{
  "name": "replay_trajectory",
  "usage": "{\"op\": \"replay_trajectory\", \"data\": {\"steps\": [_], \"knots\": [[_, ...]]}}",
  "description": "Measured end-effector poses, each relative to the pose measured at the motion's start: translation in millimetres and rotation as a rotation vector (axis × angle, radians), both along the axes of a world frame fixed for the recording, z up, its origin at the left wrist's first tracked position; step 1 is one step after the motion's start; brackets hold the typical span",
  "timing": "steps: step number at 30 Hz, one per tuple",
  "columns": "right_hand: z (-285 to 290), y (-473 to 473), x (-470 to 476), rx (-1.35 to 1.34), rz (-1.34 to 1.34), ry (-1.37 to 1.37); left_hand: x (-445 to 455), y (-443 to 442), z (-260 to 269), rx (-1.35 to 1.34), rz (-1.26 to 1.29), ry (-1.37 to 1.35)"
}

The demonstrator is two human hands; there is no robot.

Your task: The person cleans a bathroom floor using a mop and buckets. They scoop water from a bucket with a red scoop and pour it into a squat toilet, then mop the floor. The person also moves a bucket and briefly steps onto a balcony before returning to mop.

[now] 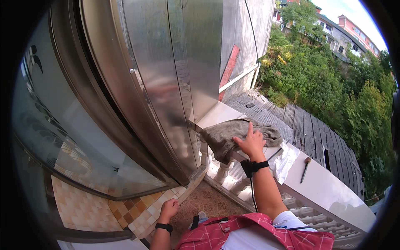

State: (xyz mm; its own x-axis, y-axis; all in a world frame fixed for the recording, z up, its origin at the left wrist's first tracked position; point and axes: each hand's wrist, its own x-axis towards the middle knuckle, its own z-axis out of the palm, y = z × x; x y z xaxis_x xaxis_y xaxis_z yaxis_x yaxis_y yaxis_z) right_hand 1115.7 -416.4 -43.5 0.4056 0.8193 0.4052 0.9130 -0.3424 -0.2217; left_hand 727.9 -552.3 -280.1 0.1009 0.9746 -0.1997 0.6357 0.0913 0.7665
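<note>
A grey-brown cloth towel (pixel 234 134) lies draped over the white ledge of the balustrade, its near end hanging down the inner side. My right hand (pixel 252 142) is over the towel with fingers spread, apparently touching it without gripping. Beside that hand lies a crumpled white paper or plastic sheet (pixel 285 162), with a thin dark stick (pixel 274 154) near it. Farther right along the ledge rests a brush (pixel 305 170) with a dark handle. My left hand (pixel 169 207) hangs low by the door sill, fingers curled in, nothing visible in it.
Left of me stands a metal-framed glass door (pixel 93 150), joined to a shiny metal panel (pixel 156 62). The white ledge (pixel 328 187) tops a row of balusters (pixel 223 172). Beyond it lies a corrugated roof (pixel 315 137) below. A cable (pixel 252 193) runs from my right wrist strap.
</note>
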Motion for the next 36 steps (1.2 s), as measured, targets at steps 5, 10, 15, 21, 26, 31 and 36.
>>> {"op": "replay_trajectory", "data": {"steps": [5,10,15,21,26,31,36], "knots": [[-13.2,47.6,-56.0,-0.220,0.215,0.030,15.5,11.3,28.5,0.109,0.155,-0.057],[-56.0,56.3,-97.9,0.195,0.843,-0.001,69.5,-42.0,34.2,0.015,0.198,0.012],[-79.8,-20.4,-146.8,-0.162,1.322,0.862,49.7,-154.5,2.5,-0.122,0.228,-0.070],[-123.4,-69.7,-188.7,-0.689,1.202,1.278,1.8,-194.1,74.5,0.009,0.680,0.091],[-92.8,-93.2,-267.3,-0.545,1.505,1.055,-61.0,-242.9,49.5,0.086,0.833,0.037],[-39.5,-82.0,-373.9,0.027,1.533,0.738,-128.3,-267.7,63.7,0.232,0.999,-0.180],[16.8,-47.7,-469.3,0.546,1.450,0.346,-191.4,-277.2,195.9,0.399,0.895,-0.763]]}}
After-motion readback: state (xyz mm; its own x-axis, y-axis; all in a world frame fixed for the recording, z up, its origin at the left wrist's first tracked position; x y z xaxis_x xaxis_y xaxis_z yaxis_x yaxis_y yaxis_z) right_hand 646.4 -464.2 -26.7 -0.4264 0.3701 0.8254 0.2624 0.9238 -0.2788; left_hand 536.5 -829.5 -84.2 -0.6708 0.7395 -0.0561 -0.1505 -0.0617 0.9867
